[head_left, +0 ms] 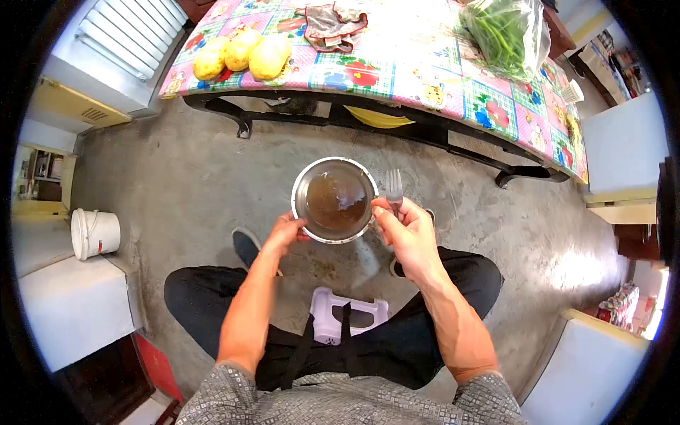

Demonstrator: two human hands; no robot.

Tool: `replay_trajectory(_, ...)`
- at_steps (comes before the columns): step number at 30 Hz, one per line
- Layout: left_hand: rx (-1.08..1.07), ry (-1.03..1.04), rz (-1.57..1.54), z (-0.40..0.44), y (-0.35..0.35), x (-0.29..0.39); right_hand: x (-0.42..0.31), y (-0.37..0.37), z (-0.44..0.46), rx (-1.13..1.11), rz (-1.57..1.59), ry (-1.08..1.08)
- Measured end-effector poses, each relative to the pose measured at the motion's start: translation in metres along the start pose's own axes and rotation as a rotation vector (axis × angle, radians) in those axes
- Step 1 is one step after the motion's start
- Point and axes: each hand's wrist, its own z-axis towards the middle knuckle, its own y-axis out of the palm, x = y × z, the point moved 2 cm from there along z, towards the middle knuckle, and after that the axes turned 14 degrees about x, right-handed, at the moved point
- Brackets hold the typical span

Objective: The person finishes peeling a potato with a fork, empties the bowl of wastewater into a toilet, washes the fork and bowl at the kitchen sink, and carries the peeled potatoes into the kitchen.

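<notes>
A round metal bowl (pixel 336 200) with a pale rim is held over the floor in front of my knees. Brownish liquid seems to lie in it, with a bright reflection on the right. My left hand (pixel 287 232) grips the bowl's lower left rim. At the right rim, my right hand (pixel 404 225) is closed on a fork (pixel 394 187), tines pointing away from me, and its fingers also touch the bowl's edge.
A table with a flowered cloth (pixel 397 74) spans the far side, bearing yellow fruits (pixel 269 57), a crumpled cloth (pixel 333 28) and a bag of green vegetables (pixel 506 35). A white bucket (pixel 99 234) stands left. A lilac stool (pixel 326 315) shows between my legs.
</notes>
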Motion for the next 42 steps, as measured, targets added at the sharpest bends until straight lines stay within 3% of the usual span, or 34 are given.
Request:
replay_trajectory(5,-0.024,0.061,0.037,-0.010,-0.026,0.050,-0.014,0.006,-0.005,-0.023,0.101,0.002)
replay_trajectory(7,-0.047,0.050,0.194,-0.009,-0.042,0.071,-0.008,0.011,-0.001,-0.050,0.104,0.033)
replay_trajectory(16,-0.106,-0.002,0.266,0.000,-0.102,0.096,0.026,0.038,0.021,-0.035,-0.170,0.239)
replay_trajectory(23,-0.056,-0.030,0.136,0.005,-0.146,0.094,0.043,0.064,0.037,-0.192,-0.208,0.290)
replay_trajectory(24,-0.058,-0.042,0.098,0.004,-0.152,0.089,0.052,0.064,0.041,-0.227,-0.274,0.218)
replay_trajectory(25,-0.024,-0.047,0.083,-0.006,-0.155,0.095,0.058,0.067,0.045,-0.266,-0.339,0.146)
replay_trajectory(26,-0.008,-0.044,0.034,-0.017,-0.157,0.101,0.061,0.068,0.048,-0.269,-0.383,0.249)
replay_trajectory(30,0.072,-0.076,-0.076,-0.066,-0.185,0.113,0.073,0.074,0.035,-0.277,-0.441,0.209)
replay_trajectory(33,0.127,-0.086,-0.188,-0.123,-0.204,0.143,0.032,0.098,-0.008,-0.241,-0.285,0.348)
replay_trajectory(38,0.248,-0.045,-0.546,-0.217,-0.244,0.183,-0.089,0.204,-0.093,-0.182,-0.204,0.289)
replay_trajectory(42,0.348,-0.052,-0.643,-0.281,-0.283,0.212,-0.161,0.282,-0.147,-0.193,-0.218,0.194)
